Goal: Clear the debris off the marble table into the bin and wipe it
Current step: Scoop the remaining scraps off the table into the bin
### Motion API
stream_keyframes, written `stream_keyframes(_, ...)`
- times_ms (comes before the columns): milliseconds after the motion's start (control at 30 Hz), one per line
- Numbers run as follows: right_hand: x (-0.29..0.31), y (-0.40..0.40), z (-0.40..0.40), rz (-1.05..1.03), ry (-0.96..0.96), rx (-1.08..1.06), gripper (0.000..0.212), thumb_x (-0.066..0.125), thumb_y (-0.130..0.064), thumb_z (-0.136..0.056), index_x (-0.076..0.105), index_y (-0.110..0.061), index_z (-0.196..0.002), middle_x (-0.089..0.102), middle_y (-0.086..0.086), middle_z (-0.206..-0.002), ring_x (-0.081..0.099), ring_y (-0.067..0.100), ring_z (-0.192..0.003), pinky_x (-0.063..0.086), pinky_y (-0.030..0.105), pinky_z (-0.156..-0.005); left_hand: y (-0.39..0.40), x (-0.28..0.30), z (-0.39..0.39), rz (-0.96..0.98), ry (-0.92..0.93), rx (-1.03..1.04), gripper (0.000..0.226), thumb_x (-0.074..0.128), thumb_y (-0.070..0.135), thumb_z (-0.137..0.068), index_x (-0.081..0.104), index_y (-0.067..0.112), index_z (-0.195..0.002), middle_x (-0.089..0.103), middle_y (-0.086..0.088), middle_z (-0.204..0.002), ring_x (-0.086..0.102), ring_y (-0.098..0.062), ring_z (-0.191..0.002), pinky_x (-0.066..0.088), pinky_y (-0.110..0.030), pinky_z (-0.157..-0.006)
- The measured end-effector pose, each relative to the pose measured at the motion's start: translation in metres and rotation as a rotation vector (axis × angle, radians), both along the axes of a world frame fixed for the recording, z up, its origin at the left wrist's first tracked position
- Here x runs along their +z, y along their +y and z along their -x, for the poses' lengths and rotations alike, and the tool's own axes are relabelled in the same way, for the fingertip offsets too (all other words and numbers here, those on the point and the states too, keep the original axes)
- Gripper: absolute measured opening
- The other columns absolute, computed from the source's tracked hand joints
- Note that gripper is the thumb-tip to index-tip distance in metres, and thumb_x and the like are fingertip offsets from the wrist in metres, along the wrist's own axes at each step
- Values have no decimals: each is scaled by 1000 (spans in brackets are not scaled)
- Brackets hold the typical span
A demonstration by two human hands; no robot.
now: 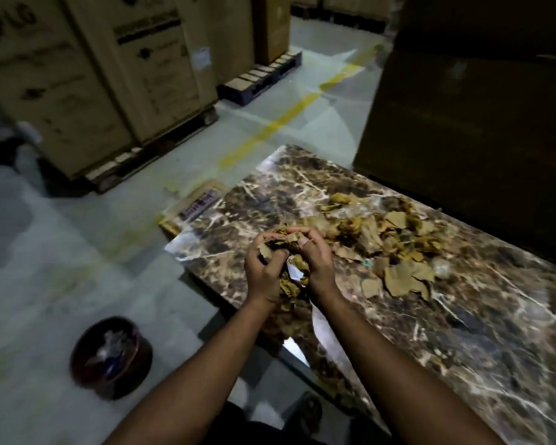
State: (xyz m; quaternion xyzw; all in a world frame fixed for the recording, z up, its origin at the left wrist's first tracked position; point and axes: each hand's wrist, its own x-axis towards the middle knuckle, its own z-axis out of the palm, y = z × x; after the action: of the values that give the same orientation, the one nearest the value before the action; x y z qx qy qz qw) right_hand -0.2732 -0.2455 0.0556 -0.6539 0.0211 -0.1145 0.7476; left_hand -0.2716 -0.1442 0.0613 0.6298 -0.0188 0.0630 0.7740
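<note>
A dark brown marble table (463, 316) with white veins fills the right half of the view. A heap of torn brown cardboard and crumpled yellowish paper debris (389, 232) lies on its far part. My left hand (264, 268) and my right hand (315, 261) are cupped together over the table's left edge, both gripping one bundle of scraps (291, 284) between them. A round dark red bin (109, 358) stands on the floor at the lower left, with some rubbish inside.
Tall cardboard boxes (87, 75) on pallets stand at the back left. A big dark box (479, 107) rises right behind the table. A flat cardboard piece (196, 200) lies on the floor by the table's far corner. A yellow line (286, 120) crosses the grey floor.
</note>
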Motion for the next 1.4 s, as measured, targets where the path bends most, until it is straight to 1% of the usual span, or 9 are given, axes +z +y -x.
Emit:
stream_keyframes(167, 8, 89, -16, -8, -29, 148, 45, 56, -37, -89, 66, 0, -112, 71, 16, -107, 68, 30, -101, 55, 42, -88, 86, 9, 1, 37, -29, 157, 38, 64, 36, -77, 63, 5, -99, 70, 5, -93, 66, -6, -89, 51, -21, -83)
stream_keyframes(300, 16, 180, -22, -35, -28, 291, 34, 57, -24, -89, 65, 2, -108, 69, 9, -98, 68, 15, -91, 53, 26, -81, 172, 14, 4, 38, -30, 319, 35, 68, 43, -78, 64, 12, -94, 69, -6, -94, 67, -14, -91, 54, -29, -86)
stream_keyframes(500, -7, 339, -30, -6, 9, 464, 38, 59, -30, -86, 65, -1, -109, 69, 20, -105, 67, 38, -99, 53, 48, -87, 325, -11, 16, 31, 17, 545, 18, 61, 35, -76, 71, 29, -90, 69, -15, -111, 65, -32, -108, 52, -44, -94)
stream_keyframes(667, -16, 454, -16, -20, 78, 561, 39, 59, -28, -84, 63, 1, -110, 69, 16, -101, 66, 25, -93, 55, 33, -81, 434, -29, 31, 54, 67, 673, 43, 57, 28, -72, 63, -4, -101, 68, -19, -115, 66, -30, -107, 53, -37, -91)
stream_keyframes(800, -31, 541, -13, 36, 120, 665, 27, 56, -22, -88, 65, -5, -107, 68, 15, -102, 66, 24, -94, 53, 34, -81, 515, -41, 43, 45, 80, 809, 25, 56, 17, -75, 62, -3, -90, 70, -12, -111, 67, -20, -108, 52, -37, -94)
stream_keyframes(933, -48, 598, -13, 92, 121, 744, 29, 58, -33, -85, 66, -14, -106, 68, 4, -102, 65, 18, -95, 52, 31, -83, 571, -77, 49, 28, 126, 873, 32, 57, 24, -77, 64, -2, -94, 69, -15, -118, 64, -26, -115, 50, -50, -100)
stream_keyframes(1067, -96, 632, -23, 135, 192, 829, 39, 59, -32, -88, 63, -3, -113, 68, 7, -105, 66, 18, -98, 52, 31, -85, 602, -129, 48, -2, 233, 918, 34, 56, 28, -81, 66, 3, -102, 67, -14, -121, 63, -27, -117, 49, -56, -99)
stream_keyframes(1200, -158, 656, -41, 179, 252, 879, 39, 58, -30, -88, 63, -4, -116, 68, 8, -108, 66, 20, -100, 52, 34, -87, 622, -180, 42, -86, 378, 964, 39, 52, 37, -82, 66, 14, -110, 68, 0, -121, 63, -16, -113, 53, -45, -95)
stream_keyframes(1400, -297, 687, -88, 215, 303, 913, 26, 61, -28, -87, 68, -21, -111, 70, 11, -109, 66, 33, -104, 52, 53, -92, 654, -307, -1, -75, 446, 1043, 29, 56, 39, -79, 62, 53, -103, 69, 4, -111, 65, -19, -106, 54, -45, -90)
